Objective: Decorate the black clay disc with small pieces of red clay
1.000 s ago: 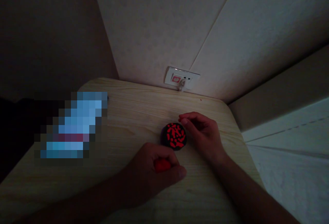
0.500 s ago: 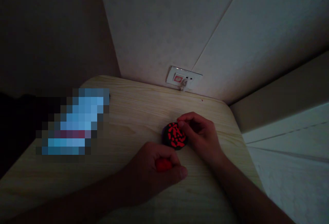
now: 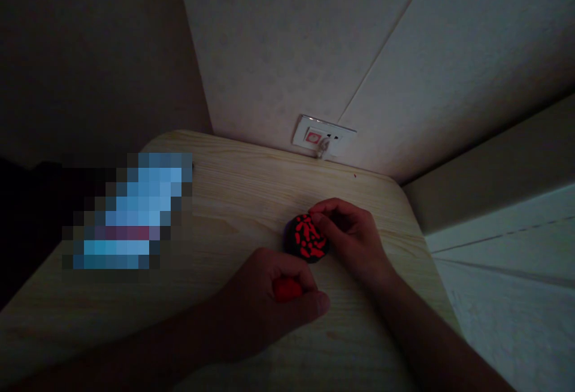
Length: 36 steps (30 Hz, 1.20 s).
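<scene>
A round black piece (image 3: 309,238), its top dotted with several small red bits like modelling clay, rests on the wooden tabletop (image 3: 233,194). Thumb and index finger of my right hand (image 3: 354,239) are pinched together at its upper right edge, touching it. Whatever may be between those fingertips is too small to make out. Closer to me, my left hand (image 3: 265,308) is curled round a soft-looking red lump (image 3: 287,289), which resembles modelling clay. Part of that lump is hidden by the fingers and palm.
A phone-like bright shape (image 3: 144,206), blurred into blocks, is on the left of the table. Behind the table, the wall carries a socket plate (image 3: 308,134) with a plug (image 3: 322,147) in it. A tiny red crumb (image 3: 354,175) lies near the back edge.
Almost nothing differs. The view has shifted very slightly, and my right fingertips are a touch lower on the black piece's edge. My left hand keeps its hold on the red lump.
</scene>
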Available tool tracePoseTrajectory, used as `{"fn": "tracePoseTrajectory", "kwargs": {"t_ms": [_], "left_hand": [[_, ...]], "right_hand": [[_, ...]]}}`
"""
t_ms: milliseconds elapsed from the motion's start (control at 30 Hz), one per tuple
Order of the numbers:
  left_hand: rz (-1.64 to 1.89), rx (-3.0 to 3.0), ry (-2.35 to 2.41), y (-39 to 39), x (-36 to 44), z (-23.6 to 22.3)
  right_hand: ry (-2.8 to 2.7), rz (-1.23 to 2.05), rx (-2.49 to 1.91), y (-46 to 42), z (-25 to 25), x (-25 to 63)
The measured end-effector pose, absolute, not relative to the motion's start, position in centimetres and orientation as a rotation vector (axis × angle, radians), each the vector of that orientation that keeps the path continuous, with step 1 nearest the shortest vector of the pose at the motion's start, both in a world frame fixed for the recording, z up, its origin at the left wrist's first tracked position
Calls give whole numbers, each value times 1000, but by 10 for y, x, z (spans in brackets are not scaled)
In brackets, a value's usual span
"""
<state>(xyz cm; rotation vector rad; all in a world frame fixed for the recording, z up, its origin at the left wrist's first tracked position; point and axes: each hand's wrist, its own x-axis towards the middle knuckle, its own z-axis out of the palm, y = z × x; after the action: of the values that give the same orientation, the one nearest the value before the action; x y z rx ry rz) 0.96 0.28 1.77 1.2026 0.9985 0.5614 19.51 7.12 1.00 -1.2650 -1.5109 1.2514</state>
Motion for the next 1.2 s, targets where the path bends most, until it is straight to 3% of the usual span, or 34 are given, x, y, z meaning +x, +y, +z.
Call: {"fn": "tracePoseTrajectory", "kwargs": {"t_ms": [1200], "left_hand": [[570,1234,998,4,10,15]], "right_hand": [[-1457,1311,-1248,73,11,194]]}}
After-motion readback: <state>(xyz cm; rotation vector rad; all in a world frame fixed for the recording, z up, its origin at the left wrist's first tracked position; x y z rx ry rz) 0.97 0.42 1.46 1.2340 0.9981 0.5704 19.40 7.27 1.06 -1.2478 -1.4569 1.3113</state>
